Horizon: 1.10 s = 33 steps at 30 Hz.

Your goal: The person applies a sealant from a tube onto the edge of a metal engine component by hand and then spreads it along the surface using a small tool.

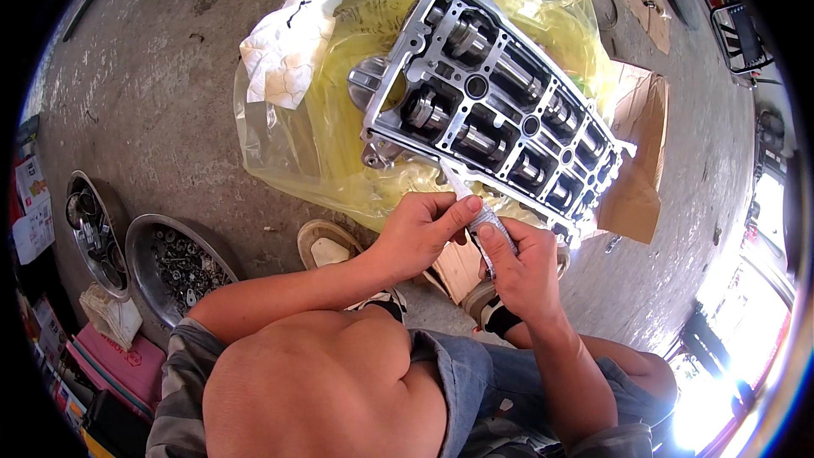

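Both forearms are bent inward, the left hand [421,229] and right hand [520,265] pinched together just below the cylinder head [496,97].

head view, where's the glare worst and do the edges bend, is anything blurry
Head view: sunlight blows out the lower right corner; the fisheye curves the concrete floor toward a dark rim; the engine part on the yellow plastic bag is sharp, as are the left hand and right hand on a small tube.
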Motion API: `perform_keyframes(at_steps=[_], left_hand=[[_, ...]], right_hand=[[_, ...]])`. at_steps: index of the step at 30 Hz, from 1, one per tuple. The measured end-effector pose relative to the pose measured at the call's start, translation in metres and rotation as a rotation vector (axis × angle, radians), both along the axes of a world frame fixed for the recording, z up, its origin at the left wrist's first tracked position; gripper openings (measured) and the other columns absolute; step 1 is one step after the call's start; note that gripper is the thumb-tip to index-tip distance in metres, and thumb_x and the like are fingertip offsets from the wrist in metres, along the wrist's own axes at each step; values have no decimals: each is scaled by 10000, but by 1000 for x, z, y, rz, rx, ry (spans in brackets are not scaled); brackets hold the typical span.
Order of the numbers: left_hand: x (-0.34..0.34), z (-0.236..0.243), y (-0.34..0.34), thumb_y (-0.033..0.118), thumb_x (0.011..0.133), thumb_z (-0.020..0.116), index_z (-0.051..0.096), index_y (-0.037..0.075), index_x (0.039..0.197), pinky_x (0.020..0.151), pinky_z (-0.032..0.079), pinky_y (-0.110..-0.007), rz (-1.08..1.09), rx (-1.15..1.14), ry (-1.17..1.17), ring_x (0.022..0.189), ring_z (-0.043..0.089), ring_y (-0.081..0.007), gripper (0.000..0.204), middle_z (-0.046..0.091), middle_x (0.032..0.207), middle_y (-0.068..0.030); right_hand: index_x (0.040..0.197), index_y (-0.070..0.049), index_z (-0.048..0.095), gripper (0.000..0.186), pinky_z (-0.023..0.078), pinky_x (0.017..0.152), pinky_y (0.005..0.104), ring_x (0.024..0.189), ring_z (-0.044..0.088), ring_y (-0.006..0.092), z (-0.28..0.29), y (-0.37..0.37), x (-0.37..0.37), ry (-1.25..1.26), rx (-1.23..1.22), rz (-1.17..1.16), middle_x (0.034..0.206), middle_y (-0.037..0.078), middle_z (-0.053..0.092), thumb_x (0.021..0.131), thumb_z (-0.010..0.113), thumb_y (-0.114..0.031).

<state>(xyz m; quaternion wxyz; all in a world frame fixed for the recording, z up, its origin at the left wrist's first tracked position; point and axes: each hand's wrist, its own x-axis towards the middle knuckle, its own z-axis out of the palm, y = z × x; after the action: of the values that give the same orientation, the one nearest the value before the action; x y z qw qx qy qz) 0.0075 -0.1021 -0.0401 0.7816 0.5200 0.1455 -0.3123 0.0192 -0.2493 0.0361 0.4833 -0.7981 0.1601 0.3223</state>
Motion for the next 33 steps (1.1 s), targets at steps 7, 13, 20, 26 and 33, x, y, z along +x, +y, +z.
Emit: perform_keyframes(at_steps=[7, 13, 20, 26, 33], left_hand=[[-1, -3, -1, 436, 911, 559, 653, -32, 796, 568, 415, -236, -4, -7, 3, 610, 505, -67, 491, 574, 623, -30], [-1, -3, -3, 433, 908, 566, 647, -27, 776, 560, 407, -237, -6, -13, 7, 606, 498, -65, 485, 570, 620, -28], [1, -1, -4, 435, 907, 566, 648, -25, 769, 559, 408, -239, -21, -12, -2, 602, 497, -64, 487, 571, 616, -26], [0, -4, -6, 435, 907, 567, 652, -26, 776, 560, 409, -232, -33, 6, -5, 606, 500, -60, 486, 575, 620, -25], [0, -1, -8, 429, 912, 563, 652, -29, 779, 558, 406, -230, -31, -8, -5, 609, 491, -55, 486, 563, 619, -15]], right_hand=[[767, 49, 605, 294, 379, 459, 241, 508, 448, 47, -1, -2, -1, -14, -6, 19, 542, 7, 502, 914, 580, -204], [754, 51, 594, 299, 372, 462, 244, 516, 429, 44, -2, -5, -2, -50, 0, 32, 540, 3, 492, 914, 579, -202], [757, 47, 605, 300, 372, 463, 241, 507, 442, 46, 1, -5, -2, -19, 1, 9, 538, 5, 510, 913, 581, -208], [772, 47, 615, 301, 376, 463, 240, 501, 458, 50, 1, -8, -1, -26, -3, 26, 538, 10, 526, 914, 580, -216], [785, 46, 623, 299, 381, 463, 241, 495, 467, 53, 2, -9, -3, -18, -14, 23, 541, 14, 533, 913, 580, -220]])
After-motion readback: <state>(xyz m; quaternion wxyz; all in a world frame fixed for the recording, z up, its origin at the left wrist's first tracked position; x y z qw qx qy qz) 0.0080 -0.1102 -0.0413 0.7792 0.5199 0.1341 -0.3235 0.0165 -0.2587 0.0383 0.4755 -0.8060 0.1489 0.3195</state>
